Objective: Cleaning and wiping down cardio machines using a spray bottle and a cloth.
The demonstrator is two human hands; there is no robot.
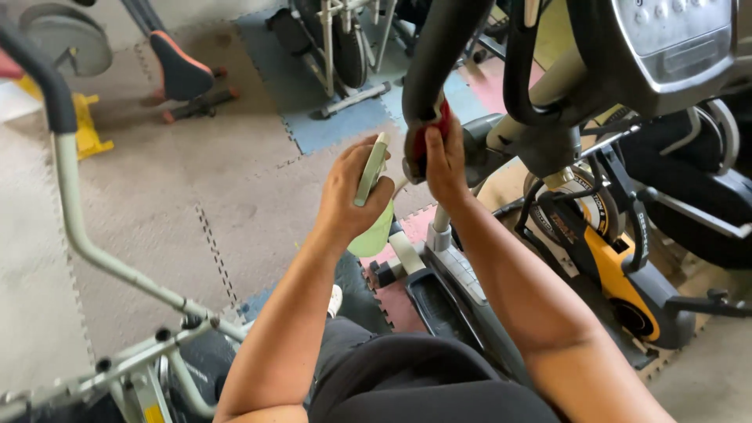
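My left hand (348, 196) is closed around a pale green bottle (371, 204), held just left of the black handlebar (439, 55) of an exercise machine. My right hand (443, 164) presses a red cloth (429, 135) against the lower end of that handlebar grip, fingers wrapped over it. The two hands are close together, a few centimetres apart. Below them runs the machine's grey frame (439, 258) with a dark foot pedal.
A console (677, 39) tops the machine at upper right, above a yellow-and-black flywheel housing (619, 274). Another machine's grey handlebar tube (74, 227) crosses the left. More exercise bikes (184, 70) stand farther back on foam floor mats (235, 180).
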